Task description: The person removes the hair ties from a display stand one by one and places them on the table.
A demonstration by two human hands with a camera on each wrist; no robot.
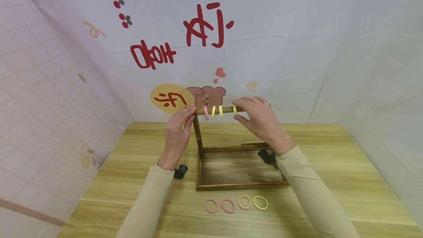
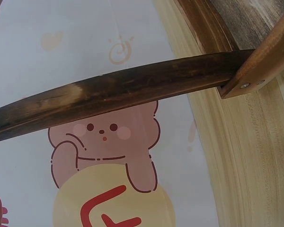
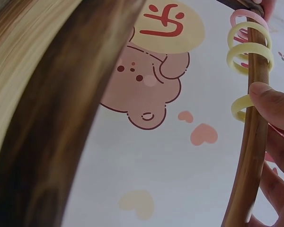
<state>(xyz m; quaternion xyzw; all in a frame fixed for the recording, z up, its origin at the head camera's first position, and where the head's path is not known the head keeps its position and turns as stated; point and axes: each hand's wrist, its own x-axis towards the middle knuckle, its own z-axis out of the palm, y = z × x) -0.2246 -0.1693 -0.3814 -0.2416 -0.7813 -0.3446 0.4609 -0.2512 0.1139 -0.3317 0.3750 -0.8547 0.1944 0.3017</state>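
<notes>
A wooden rack has a horizontal bar (image 1: 228,110) on a side post (image 1: 198,135) above a tray-like base (image 1: 242,186). My left hand (image 1: 176,127) pinches the bar's left end, where it meets the post. On the bar hang a pink ring (image 1: 206,113) and two yellow rings (image 1: 221,112), close to that end. Farther right, my right hand (image 1: 261,118) holds another yellow ring (image 3: 239,108) on the bar. Its thumb (image 3: 277,106) presses at the ring's edge in the right wrist view, with the other fingers behind the bar.
In front of the base, a row of rings lies on the wooden table (image 1: 132,179): two pink rings (image 1: 211,212), an orange ring (image 1: 244,209) and a yellow ring (image 1: 261,209). A printed white cloth (image 1: 281,58) hangs behind the table.
</notes>
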